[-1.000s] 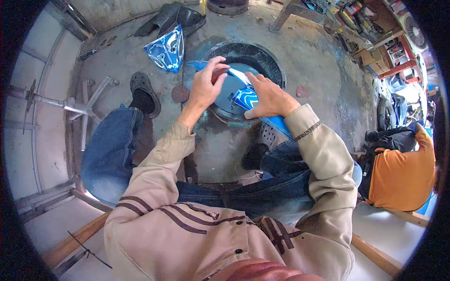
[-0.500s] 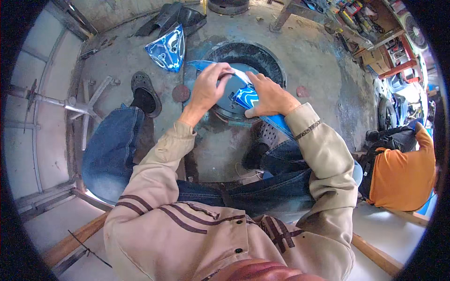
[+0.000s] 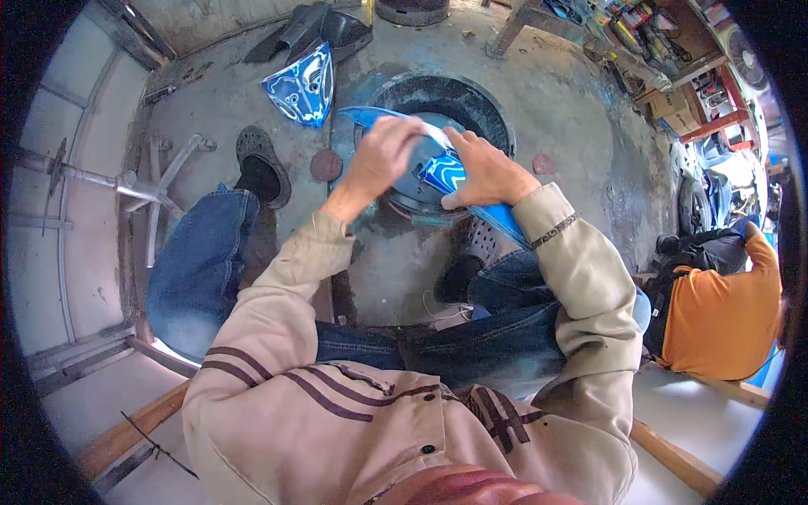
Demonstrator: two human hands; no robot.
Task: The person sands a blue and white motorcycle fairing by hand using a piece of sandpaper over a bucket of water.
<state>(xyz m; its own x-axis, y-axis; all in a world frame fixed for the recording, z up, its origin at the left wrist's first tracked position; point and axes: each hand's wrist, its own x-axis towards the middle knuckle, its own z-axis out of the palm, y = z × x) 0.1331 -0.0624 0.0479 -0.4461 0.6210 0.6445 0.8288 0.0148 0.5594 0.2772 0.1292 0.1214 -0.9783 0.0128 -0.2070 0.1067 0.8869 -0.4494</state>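
Blue panel (image 3: 471, 195) — a long glossy piece with white streaks — lies across the person's knees over a black tyre (image 3: 484, 114) on the concrete floor (image 3: 581, 109); right hand (image 3: 486, 172) lies flat on it, fingers spread, while left hand (image 3: 383, 156) has slid a little inward since a second ago, curled shut on a white scrap (image 3: 438, 135). Farther left lies one more blue panel piece (image 3: 301, 84) — two in all, one tyre, two hands.
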